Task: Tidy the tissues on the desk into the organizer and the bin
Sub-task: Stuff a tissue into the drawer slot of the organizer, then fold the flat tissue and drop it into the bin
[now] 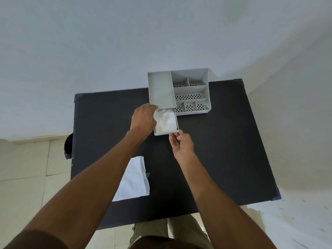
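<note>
Left hand [143, 119] presses a tissue [166, 122] into the open drawer [166, 133] of the organizer [190, 90]; its grip is hidden, so I cannot tell. Right hand [182, 144], fingers loosely open, touches the drawer's near front. Shutting could snag bulging tissue.

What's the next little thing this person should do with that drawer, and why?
Probably lift the left hand out, then push the drawer shut with the right hand. A crumpled tissue lies in the open drawer, the left hand is on it, and the right hand is at the drawer's front. A flat tissue waits on the desk.
</note>
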